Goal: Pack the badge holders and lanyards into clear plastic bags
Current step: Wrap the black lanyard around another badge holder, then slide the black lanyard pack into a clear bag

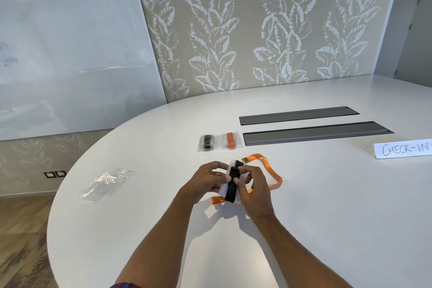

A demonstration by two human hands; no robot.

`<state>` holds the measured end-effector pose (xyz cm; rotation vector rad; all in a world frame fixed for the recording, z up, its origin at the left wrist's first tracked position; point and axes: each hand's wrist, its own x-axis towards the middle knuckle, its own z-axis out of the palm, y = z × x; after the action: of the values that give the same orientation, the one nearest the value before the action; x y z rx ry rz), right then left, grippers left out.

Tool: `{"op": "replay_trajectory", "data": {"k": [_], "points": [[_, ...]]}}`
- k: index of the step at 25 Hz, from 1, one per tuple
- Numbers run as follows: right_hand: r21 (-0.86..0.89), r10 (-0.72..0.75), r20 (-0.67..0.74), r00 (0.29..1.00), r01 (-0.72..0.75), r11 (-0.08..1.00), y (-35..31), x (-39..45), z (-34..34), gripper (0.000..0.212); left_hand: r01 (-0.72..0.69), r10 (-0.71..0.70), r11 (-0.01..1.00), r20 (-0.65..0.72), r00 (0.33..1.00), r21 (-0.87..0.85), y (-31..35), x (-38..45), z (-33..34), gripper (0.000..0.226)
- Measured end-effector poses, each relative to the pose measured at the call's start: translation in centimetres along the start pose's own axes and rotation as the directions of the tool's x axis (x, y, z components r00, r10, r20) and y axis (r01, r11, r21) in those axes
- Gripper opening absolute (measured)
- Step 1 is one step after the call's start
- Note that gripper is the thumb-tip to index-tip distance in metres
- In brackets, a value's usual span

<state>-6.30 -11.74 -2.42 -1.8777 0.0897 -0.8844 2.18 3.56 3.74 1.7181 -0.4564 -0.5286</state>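
A black lanyard [232, 184], folded against a white badge holder [225, 188], is pinched between the left hand [205, 182] and the right hand [253, 190] just above the white table [327, 194]; an orange lanyard [268, 172] lies beneath; two packed bags [219, 141] sit farther back; empty clear bags [105, 184] lie well to the left.

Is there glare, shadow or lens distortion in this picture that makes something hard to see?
Head view: glare whitens the whiteboard, its writing barely legible; hands and forearms throw soft shadows on the table; the wide lens bends the table edge; the empty clear bags show mostly by reflections.
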Motion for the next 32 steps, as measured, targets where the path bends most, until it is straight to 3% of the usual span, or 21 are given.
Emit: {"op": "replay_trajectory", "data": {"k": [6,9,13,20,23,26,29,32], "points": [[0.012,0.054,-0.098,0.994,-0.054,0.998,-0.4,0.0,-0.3,0.052,0.024,-0.025,0.997,0.011,1.0,0.068,0.2,-0.3,-0.1,0.039],[0.068,0.104,-0.038,0.994,-0.102,0.993,-0.6,0.1,-0.6,0.059,0.015,-0.016,0.996,0.015,1.0,0.085,0.6,-0.6,-0.1,0.041],[0.083,0.21,0.149,0.966,-0.224,0.971,-0.7,0.2,-0.5,0.053,0.007,-0.008,0.99,0.005,1.0,0.14,0.6,-0.6,0.0,0.041],[0.123,0.248,0.153,0.956,-0.268,0.956,-0.2,0.5,-0.8,0.039,-0.002,0.002,0.988,0.001,1.0,0.157,-0.1,-0.4,-0.6,0.023],[0.091,0.303,0.236,0.923,-0.332,0.939,-0.1,0.7,-0.7,0.034,-0.021,0.019,0.984,0.016,1.0,0.178,-0.4,-0.5,-1.2,0.018],[0.082,0.262,0.31,0.914,-0.3,0.95,0.0,0.6,-0.5,0.022,-0.04,0.036,0.976,0.021,0.999,0.214,-1.0,-0.6,-1.8,0.015],[0.025,0.271,0.354,0.895,-0.299,0.954,0.0,0.6,-0.3,0.018,-0.051,0.068,0.956,-0.05,0.996,0.29,-1.6,-1.0,-2.3,0.014],[0.02,0.292,0.387,0.875,-0.324,0.946,0.2,0.5,-0.2,0.018,-0.037,0.126,0.928,-0.219,0.968,0.371,-2.1,-1.6,-3.7,0.017]]}}
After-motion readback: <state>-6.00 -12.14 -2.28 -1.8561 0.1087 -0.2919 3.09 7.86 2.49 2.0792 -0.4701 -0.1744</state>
